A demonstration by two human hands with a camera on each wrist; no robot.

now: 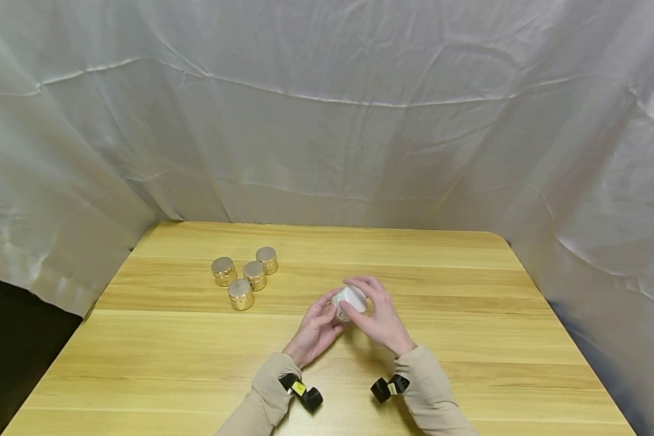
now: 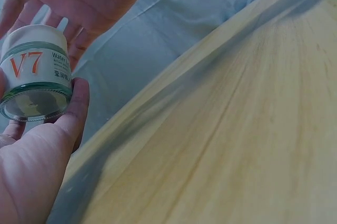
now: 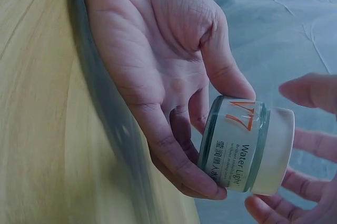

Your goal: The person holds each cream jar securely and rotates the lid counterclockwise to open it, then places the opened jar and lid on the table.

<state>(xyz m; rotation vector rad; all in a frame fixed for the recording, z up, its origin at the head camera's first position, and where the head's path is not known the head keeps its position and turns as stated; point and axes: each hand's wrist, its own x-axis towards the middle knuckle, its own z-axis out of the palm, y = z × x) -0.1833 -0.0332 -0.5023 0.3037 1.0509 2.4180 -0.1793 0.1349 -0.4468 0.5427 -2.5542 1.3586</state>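
Note:
A small cosmetic cream jar with a white lid and an orange "V7" on its label is tilted, lifted above the table. My left hand grips the jar's body near its base, thumb on one side and fingers on the other. Around the lid my right hand is spread. In the right wrist view its thumb stands apart from the lid, while other fingers lie close to the lid's far side and lower edge; contact there is unclear. The left wrist view shows the jar's clear glass base.
Several gold-lidded jars stand grouped on the wooden table, left of and beyond my hands. Pale cloth hangs behind the table and along its sides. Both wrists carry black camera mounts.

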